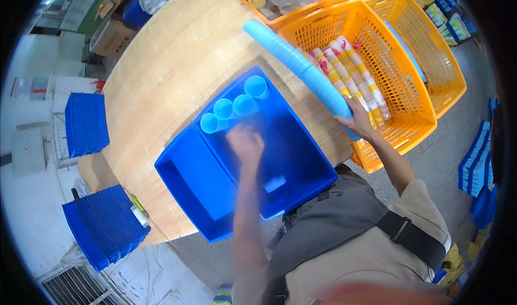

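Observation:
My right hand grips the near end of a long curved stack of nested light-blue cups. The stack runs from the wooden table top along the edge of an orange crate. Over a blue divided bin, my left hand is smeared by motion, so its fingers cannot be made out. Just beyond it, several light-blue cups stand in a row along the far left part of the bin's larger compartment, their round mouths facing up.
On the right, an orange crate holds long white and yellow stacks; another orange crate stands behind it. A further orange crate at the top contains cup stacks. Stacked blue bins stand beyond the wooden table at left.

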`<state>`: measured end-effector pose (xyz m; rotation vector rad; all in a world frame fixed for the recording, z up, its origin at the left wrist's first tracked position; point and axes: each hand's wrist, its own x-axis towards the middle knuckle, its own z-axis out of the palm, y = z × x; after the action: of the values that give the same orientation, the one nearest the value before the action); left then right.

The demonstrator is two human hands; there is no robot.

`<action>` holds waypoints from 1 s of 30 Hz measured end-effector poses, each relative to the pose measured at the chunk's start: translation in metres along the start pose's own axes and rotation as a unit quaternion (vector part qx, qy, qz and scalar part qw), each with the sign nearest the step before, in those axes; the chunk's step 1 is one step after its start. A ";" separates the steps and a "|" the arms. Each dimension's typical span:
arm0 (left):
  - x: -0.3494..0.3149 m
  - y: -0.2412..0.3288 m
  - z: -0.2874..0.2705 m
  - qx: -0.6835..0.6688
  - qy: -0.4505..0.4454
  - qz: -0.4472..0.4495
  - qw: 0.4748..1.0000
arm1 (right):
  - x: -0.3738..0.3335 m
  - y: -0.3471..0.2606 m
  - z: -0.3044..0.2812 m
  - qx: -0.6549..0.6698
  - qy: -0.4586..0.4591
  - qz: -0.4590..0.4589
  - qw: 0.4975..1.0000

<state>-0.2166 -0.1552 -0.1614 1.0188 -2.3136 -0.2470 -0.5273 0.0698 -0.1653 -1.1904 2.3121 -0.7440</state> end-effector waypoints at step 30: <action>-0.066 0.106 -0.193 -0.720 -0.167 -0.551 0.388 | -0.039 -0.226 0.129 0.691 -0.249 0.230 0.638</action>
<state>-0.1333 -0.0218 0.0066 1.1184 -0.3045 -2.4936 -0.2943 -0.0415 -0.1153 0.0020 0.8707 -1.3150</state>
